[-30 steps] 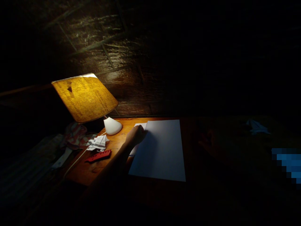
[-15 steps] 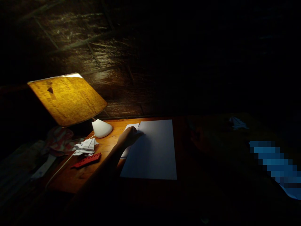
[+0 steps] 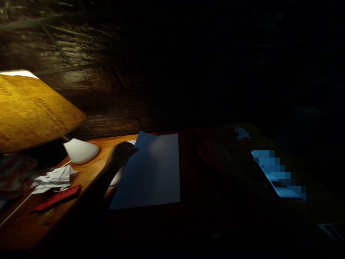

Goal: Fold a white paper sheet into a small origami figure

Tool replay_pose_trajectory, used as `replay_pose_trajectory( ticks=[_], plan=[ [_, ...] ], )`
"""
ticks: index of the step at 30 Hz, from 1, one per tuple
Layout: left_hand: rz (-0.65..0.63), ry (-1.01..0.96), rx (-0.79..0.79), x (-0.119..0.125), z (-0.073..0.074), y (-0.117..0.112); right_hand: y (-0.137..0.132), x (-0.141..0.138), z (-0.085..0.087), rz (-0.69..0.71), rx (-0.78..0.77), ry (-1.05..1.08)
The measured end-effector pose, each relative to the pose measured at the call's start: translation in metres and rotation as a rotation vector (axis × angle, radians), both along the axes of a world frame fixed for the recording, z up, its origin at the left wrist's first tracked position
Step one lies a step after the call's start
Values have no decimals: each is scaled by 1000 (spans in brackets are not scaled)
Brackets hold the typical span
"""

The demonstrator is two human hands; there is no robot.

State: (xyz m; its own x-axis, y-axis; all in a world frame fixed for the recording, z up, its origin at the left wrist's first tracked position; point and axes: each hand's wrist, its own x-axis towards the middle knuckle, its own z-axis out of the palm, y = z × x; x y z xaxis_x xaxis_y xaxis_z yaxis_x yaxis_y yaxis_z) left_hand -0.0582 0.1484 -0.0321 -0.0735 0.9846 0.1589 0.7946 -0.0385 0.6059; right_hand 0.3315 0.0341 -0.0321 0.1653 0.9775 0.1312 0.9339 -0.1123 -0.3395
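A sheet of white paper (image 3: 153, 169) lies in the middle of the wooden table, its left side raised and bent. My left hand (image 3: 121, 154) is closed on that left edge, the thumb over the top face and the fingers beneath. Under the hand and the raised side, part of another white sheet (image 3: 116, 178) shows on the table. My right hand (image 3: 208, 151) is a dim shape in shadow to the right of the paper, apart from it. Darkness hides its fingers, so whether it holds anything cannot be made out.
On the left stand a lit lamp with a yellow shade (image 3: 35, 108) and a white base (image 3: 82, 151). Folded white paper (image 3: 56, 178) and a red ruler-like piece (image 3: 58, 198) lie before it. At right are a small folded paper (image 3: 242, 133) and a glowing, pixelated screen (image 3: 272, 172).
The view has turned right, so the lamp and table things sit further left. My left hand has lifted the paper's left side, which now bends upward. My right hand shows faintly.
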Motion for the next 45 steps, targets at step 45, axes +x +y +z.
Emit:
replay_pose_trajectory(
  ticks=[45],
  plan=[
    [77, 42, 117, -2, 17, -12, 40, 53, -29, -117, 347, 202]
  ],
)
